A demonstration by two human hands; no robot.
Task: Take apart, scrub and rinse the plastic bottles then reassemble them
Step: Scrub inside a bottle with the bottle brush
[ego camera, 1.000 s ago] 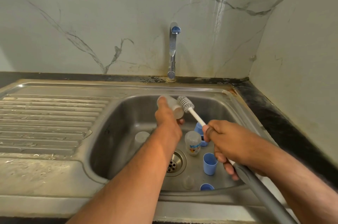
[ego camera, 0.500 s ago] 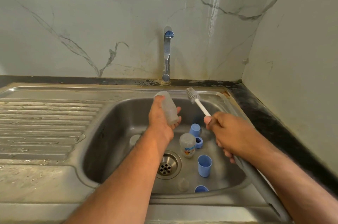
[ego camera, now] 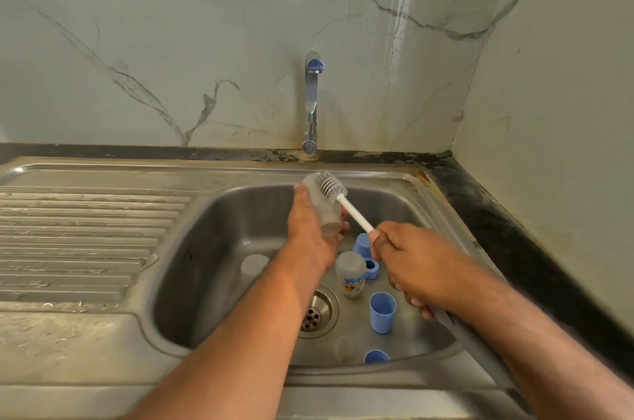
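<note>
The steel sink point(ego camera: 212, 224) has its basin hemmed in by a ribbed drainboard point(ego camera: 85, 241) on the left and a dark counter edge point(ego camera: 514, 241) running along the wall on the right; the tap point(ego camera: 311, 100) stands at the far rim. Most open floor in the basin lies on its left half, around the drain point(ego camera: 317, 311). On the right half stand a frosted bottle point(ego camera: 350, 273) with a printed label, a blue cup point(ego camera: 382, 311) and other blue pieces point(ego camera: 363, 249).

The left hand point(ego camera: 308, 234) reaches over the far part of the basin, fingers wrapped round a clear plastic bottle point(ego camera: 324, 210) held tilted in the air. The right hand point(ego camera: 411, 265) is fisted round the bottle brush point(ego camera: 355, 215); its bristle head lies against the bottle's far end.
</note>
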